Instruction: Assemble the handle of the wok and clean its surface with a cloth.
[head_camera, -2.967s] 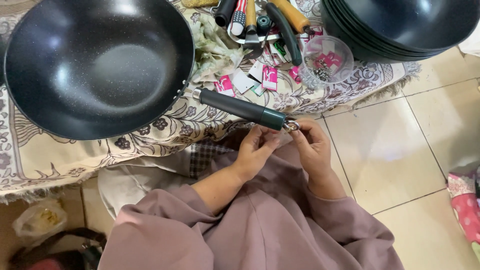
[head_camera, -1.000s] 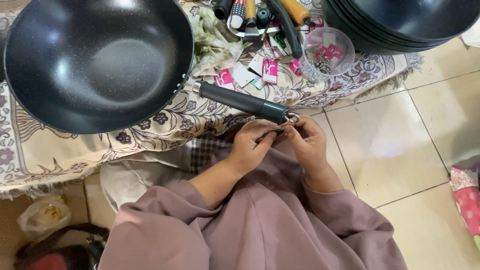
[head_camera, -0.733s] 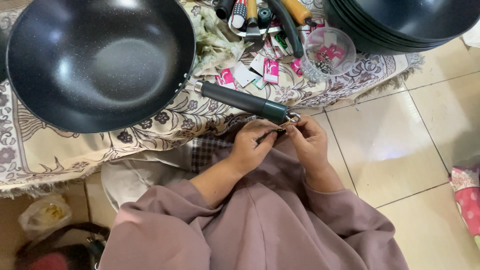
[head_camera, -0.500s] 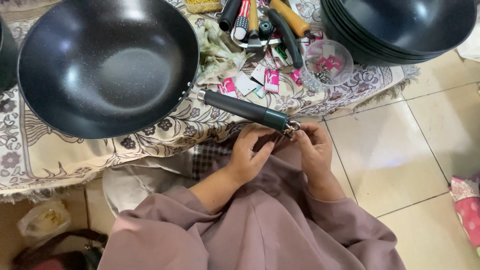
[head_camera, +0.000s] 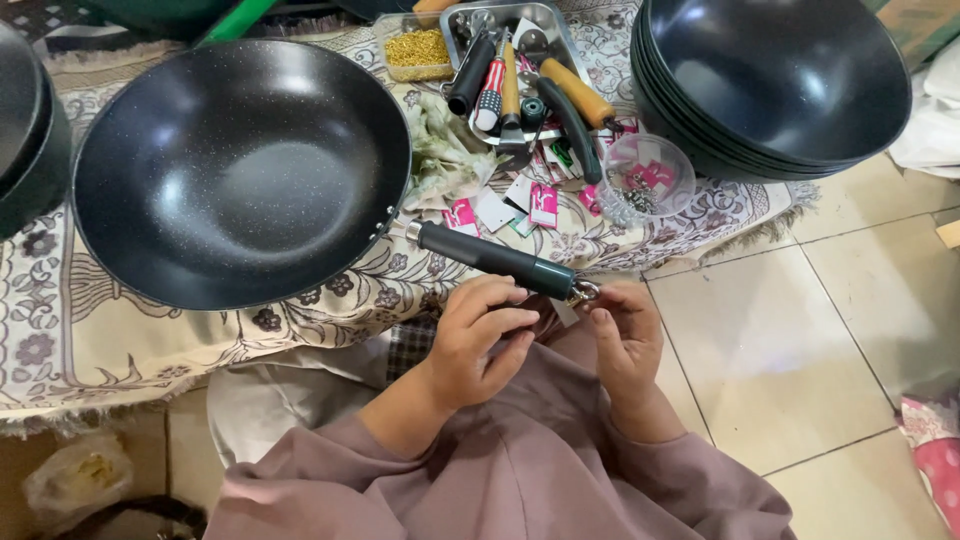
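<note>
A black speckled wok (head_camera: 240, 170) rests on a patterned cloth (head_camera: 60, 330). Its dark green handle (head_camera: 495, 258) points down-right toward my lap and ends in a small metal ring (head_camera: 583, 292). My left hand (head_camera: 478, 340) curls against the underside of the handle's end, fingers folded. My right hand (head_camera: 628, 335) is just right of it, with thumb and forefinger pinched at the ring. What lies between the fingertips is hidden. Both hands sit over my mauve-sleeved lap.
A stack of black bowls-shaped woks (head_camera: 775, 85) stands at the top right. A metal tray (head_camera: 560, 25) holds screwdrivers and handles, beside a clear bowl (head_camera: 648, 178) of small parts and pink-and-white tags (head_camera: 505, 205). Another dark pan (head_camera: 30, 140) sits far left. Tiled floor (head_camera: 800, 340) lies to the right.
The view has tilted, so the wok and table sit lower in the picture. Both hands stay at the handle's end; the fingers shifted slightly around the ring.
</note>
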